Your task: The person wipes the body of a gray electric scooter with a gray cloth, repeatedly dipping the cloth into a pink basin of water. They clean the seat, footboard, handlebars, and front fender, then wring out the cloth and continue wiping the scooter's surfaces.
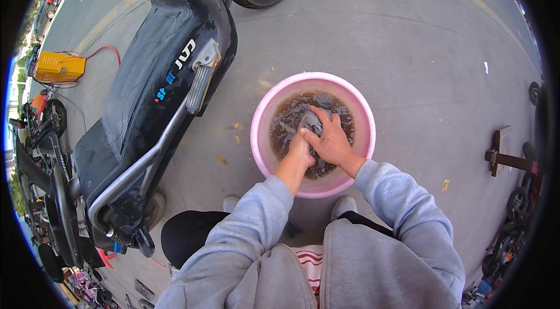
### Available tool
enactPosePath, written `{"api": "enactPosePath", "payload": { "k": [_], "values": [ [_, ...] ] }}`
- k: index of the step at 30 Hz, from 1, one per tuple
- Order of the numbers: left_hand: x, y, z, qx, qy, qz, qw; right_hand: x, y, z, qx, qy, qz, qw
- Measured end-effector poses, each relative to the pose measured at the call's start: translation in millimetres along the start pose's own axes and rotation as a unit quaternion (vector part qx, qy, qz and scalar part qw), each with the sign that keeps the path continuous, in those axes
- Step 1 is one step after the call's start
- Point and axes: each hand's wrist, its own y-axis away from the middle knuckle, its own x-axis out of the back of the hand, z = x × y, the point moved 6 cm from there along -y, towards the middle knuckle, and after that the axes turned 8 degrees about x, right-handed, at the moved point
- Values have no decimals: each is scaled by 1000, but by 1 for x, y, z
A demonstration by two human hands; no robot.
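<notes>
A pink plastic basin (258, 134) stands on the pavement before me, with murky brown water (284, 123) in it. Over the water both hands grip one wet, dark grey cloth (312, 121). My left hand (302, 145) holds it from the left and below, its fingers partly hidden by the cloth and the other hand. My right hand (329, 139) presses over the cloth from the right, its thumb lying across towards my left hand.
A black scooter (148, 72) stands close at the left, its footrest towards the basin. Beyond it are a yellow metal box (60, 67) with cables and more parked two-wheelers (52, 169). A brown metal stand (503, 158) is at the right.
</notes>
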Motion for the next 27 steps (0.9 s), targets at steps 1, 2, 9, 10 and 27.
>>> {"api": "enactPosePath", "payload": {
  "k": [1, 2, 9, 10, 27],
  "values": [
    [12, 1, -1, 1, -24, 48, 999, -12, -7, 15, -32, -16, 0, 999],
    [11, -1, 3, -34, 11, -21, 999, -21, -15, 28, -45, -40, 2, 998],
    [41, 3, 28, -142, -204, 103, 963, -45, -44, 84, -123, 71, -147, 979],
    [43, 7, 37, -169, -352, 156, 907, -42, -37, 91, -172, 58, -178, 967],
    [50, 7, 43, -84, 28, -96, 991, -32, 23, -32, 182, -109, -134, 968]
  ]
}}
